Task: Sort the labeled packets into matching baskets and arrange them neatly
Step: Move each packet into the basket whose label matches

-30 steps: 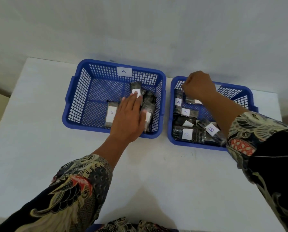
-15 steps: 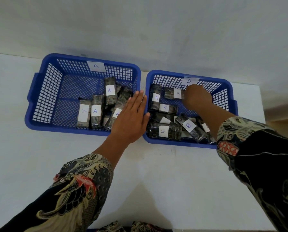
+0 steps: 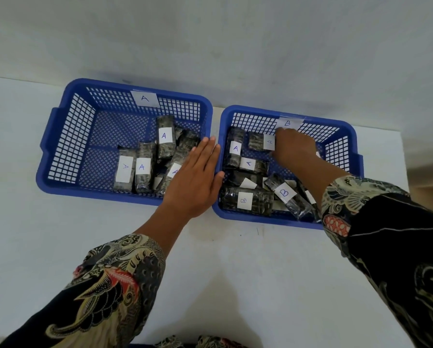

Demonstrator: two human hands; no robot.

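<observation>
On a white surface (image 3: 59, 247), two blue baskets sit side by side. A person's left hand (image 3: 195, 182) lies flat, fingers straight and together, over the right end of the basket marked A (image 3: 59, 136), beside its A packets (image 3: 141, 172). The right hand (image 3: 294, 149) reaches into the far part of the basket marked B (image 3: 346, 136), fingers curled at a stray A packet (image 3: 262, 141); the grip itself is hidden. Sorting looks midway: next, that packet needs carrying left.

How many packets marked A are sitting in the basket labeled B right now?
3 show: one upright at the B basket far left, one lying beside the right hand at the back, one lying mid-left. Others may hide under the hand or pile.
</observation>
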